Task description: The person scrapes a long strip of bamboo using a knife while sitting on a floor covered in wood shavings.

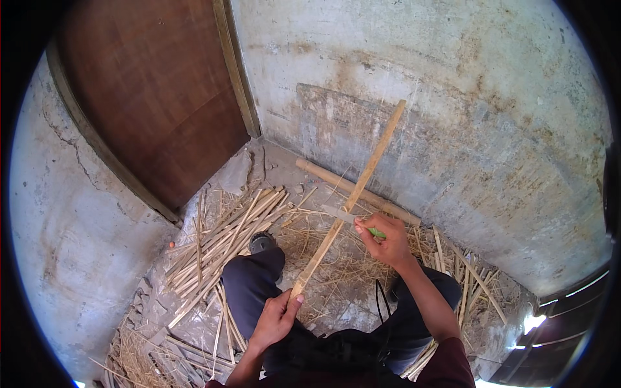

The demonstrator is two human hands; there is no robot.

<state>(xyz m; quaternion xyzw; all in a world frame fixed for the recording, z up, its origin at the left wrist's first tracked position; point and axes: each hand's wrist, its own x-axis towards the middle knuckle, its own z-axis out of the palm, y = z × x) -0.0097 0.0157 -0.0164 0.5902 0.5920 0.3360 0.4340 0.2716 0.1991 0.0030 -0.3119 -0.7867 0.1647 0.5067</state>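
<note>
A long, flat bamboo strip (375, 157) slants up and away from between my knees toward the wall. Its near end sits in my left hand (277, 317), the fingers wrapped round it. My right hand (386, 239) is closed on the green handle of a knife (338, 213). The knife's blade points left and lies across the strip about midway along; whether its edge bites into the bamboo I cannot tell. Thin shavings (343, 268) are scattered on the floor below the strip.
A pile of split bamboo sticks (239, 223) lies left of my legs, and more sticks (475, 284) lie at the right. Along the foot of the stained wall (491, 142) rests a round bamboo pole (388, 205). A brown door (152, 84) stands at the far left.
</note>
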